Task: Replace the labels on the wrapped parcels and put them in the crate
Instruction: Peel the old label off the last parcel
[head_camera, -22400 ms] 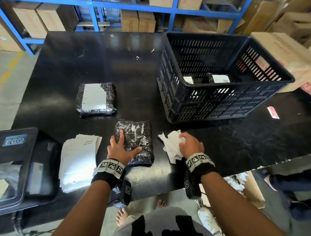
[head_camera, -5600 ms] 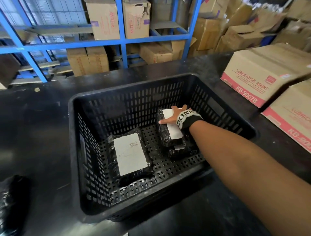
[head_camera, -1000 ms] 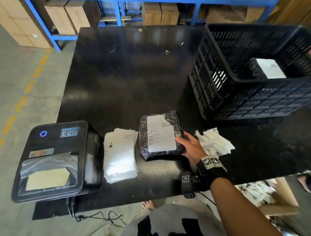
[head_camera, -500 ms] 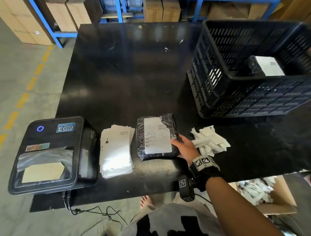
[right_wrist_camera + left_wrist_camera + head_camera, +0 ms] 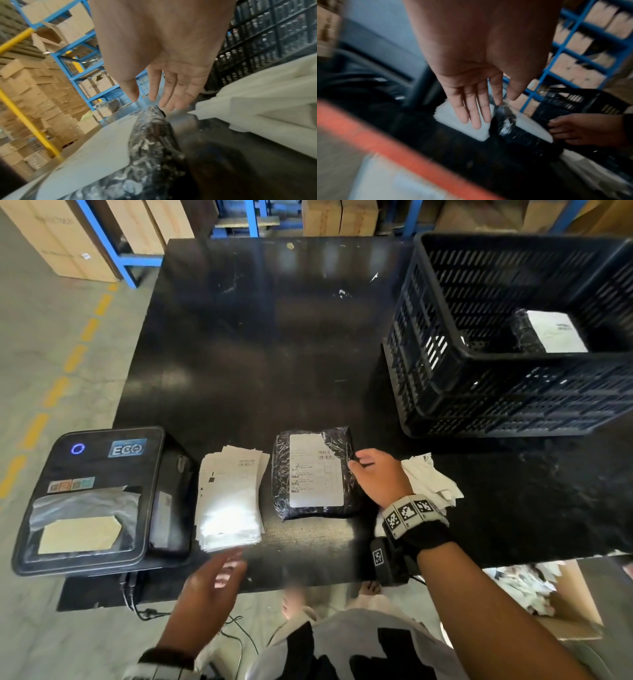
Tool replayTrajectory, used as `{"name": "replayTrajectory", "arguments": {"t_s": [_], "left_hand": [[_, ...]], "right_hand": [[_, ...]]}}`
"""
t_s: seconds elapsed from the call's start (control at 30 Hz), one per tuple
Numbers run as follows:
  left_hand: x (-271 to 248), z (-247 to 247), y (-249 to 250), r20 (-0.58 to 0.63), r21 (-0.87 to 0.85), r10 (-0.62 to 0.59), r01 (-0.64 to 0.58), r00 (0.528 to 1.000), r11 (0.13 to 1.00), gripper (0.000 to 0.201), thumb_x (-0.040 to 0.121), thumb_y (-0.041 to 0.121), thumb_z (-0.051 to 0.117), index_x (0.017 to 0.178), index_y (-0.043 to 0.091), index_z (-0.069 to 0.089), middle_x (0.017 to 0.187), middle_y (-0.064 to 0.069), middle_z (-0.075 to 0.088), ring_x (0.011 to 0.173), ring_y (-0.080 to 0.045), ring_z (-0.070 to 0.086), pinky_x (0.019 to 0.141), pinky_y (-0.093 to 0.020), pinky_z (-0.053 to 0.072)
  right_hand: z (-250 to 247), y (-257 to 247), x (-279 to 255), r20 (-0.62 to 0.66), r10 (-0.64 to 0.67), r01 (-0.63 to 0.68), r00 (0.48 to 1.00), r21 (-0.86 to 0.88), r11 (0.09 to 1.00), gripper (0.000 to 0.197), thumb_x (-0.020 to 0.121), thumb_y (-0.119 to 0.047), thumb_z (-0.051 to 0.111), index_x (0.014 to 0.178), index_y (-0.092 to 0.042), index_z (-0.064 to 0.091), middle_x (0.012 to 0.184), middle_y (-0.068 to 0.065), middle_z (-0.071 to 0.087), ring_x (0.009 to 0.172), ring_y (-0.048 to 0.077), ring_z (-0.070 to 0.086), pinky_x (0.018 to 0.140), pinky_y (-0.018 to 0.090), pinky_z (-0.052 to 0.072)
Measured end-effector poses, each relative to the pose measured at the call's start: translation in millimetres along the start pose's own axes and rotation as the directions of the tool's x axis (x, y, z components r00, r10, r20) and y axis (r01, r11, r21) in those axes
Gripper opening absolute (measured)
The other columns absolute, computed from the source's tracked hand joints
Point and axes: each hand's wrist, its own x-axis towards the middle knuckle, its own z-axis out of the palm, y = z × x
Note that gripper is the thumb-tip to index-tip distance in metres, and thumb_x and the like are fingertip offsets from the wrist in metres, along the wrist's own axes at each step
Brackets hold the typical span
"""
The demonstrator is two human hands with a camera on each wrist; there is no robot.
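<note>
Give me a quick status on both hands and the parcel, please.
Left hand open, empty. Right hand open at parcel edge. Old label on. Nothing blocking crate.

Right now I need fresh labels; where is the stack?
In the head view, the label stack lies near the table's front edge, between the printer and the wrapped parcel.

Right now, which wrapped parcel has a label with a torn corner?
The wrapped parcel on the table beside the right hand: its label's top right corner is torn. The parcel in the crate shows an intact label.
</note>
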Motion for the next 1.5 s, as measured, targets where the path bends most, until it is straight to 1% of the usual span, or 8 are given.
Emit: {"name": "replayTrajectory", "arguments": {"t_s": [0.2,0.37,0.5,0.63,0.93,1.1,1.3,1.5], "left_hand": [[77,34,43,-0.021,0.119,0.210,-0.206,0.977,0.971,0.050,0.088,0.025,0.064,0.134,0.018,0.047,0.125,0.003,0.054,0.109,-0.006,0.052,0.098,-0.028,0.045],[107,55,42,0.057,0.183,0.116,-0.125,0.992,0.975,0.067,0.088,0.015,0.062,0.146,0.015,0.029,0.152,-0.003,0.031,0.137,-0.017,0.035,0.114,-0.031,0.029],[110,56,36,0.072,0.178,0.084,-0.096,0.994,0.979,0.070,0.087,0.013,0.063,0.147,0.021,0.029,0.154,-0.004,0.030,0.128,-0.020,0.047,0.110,-0.035,0.036],[111,57,32,0.054,0.216,0.082,-0.092,0.995,0.972,0.073,0.086,0.013,0.066,0.148,0.026,0.029,0.153,-0.004,0.033,0.072,0.002,0.056,0.090,-0.021,0.046],[113,59,29,0.017,0.167,0.066,-0.068,0.998,0.984,0.073,0.084,0.009,0.067,0.146,0.028,0.032,0.144,-0.009,0.046,0.112,-0.020,0.060,0.100,-0.023,0.041],[116,60,27,0.002,0.159,0.060,-0.060,0.998,0.985,0.072,0.083,0.009,0.068,0.144,0.027,0.036,0.142,-0.009,0.048,0.115,-0.021,0.059,0.099,-0.023,0.042],[119,62,24,0.000,0.112,0.038,-0.038,0.999,0.993,0.070,0.081,0.010,0.071,0.141,0.028,0.041,0.138,-0.008,0.053,0.114,-0.018,0.060,0.098,-0.024,0.046],[118,61,22,-0.038,0.057,0.032,-0.029,0.999,0.998,0.068,0.080,0.006,0.071,0.139,0.028,0.046,0.125,-0.004,0.063,0.097,-0.007,0.060,0.087,-0.014,0.042]], "right_hand": [[30,-29,-21,0.206,-0.334,0.367,0.920,-0.152,0.918,0.029,0.094,-0.028,0.057,0.122,-0.023,0.061,0.125,-0.005,0.057,0.113,0.011,0.056,0.095,0.034,0.049],[53,-38,-36,0.300,-0.433,0.506,0.850,-0.237,0.830,0.028,0.088,-0.024,0.064,0.116,-0.021,0.065,0.128,-0.005,0.055,0.116,0.015,0.054,0.095,0.031,0.045],[58,-43,-37,0.359,-0.419,0.540,0.834,-0.370,0.756,0.032,0.086,-0.027,0.067,0.118,-0.023,0.062,0.135,-0.005,0.049,0.116,0.020,0.052,0.088,0.033,0.047],[57,-53,-35,0.438,-0.401,0.579,0.805,-0.432,0.691,0.031,0.089,-0.025,0.064,0.119,-0.019,0.060,0.127,-0.001,0.050,0.110,0.020,0.054,0.083,0.033,0.048],[55,-73,-34,0.601,-0.296,0.646,0.742,-0.522,0.557,0.028,0.096,-0.016,0.052,0.120,-0.003,0.058,0.126,0.015,0.048,0.103,0.030,0.058,0.083,0.038,0.045],[57,-77,-32,0.650,-0.301,0.707,0.698,-0.558,0.435,0.029,0.097,-0.018,0.050,0.120,-0.002,0.058,0.119,0.015,0.053,0.094,0.028,0.060,0.067,0.032,0.039],[54,-75,-28,0.623,-0.336,0.697,0.707,-0.529,0.484,0.039,0.095,-0.023,0.050,0.130,-0.006,0.050,0.114,0.014,0.055,0.090,0.029,0.061,0.066,0.032,0.043],[65,-66,-37,0.627,-0.277,0.664,0.729,-0.547,0.509,0.038,0.100,-0.027,0.045,0.132,-0.007,0.052,0.145,0.014,0.040,0.136,0.033,0.039,0.104,0.047,0.039]]}}
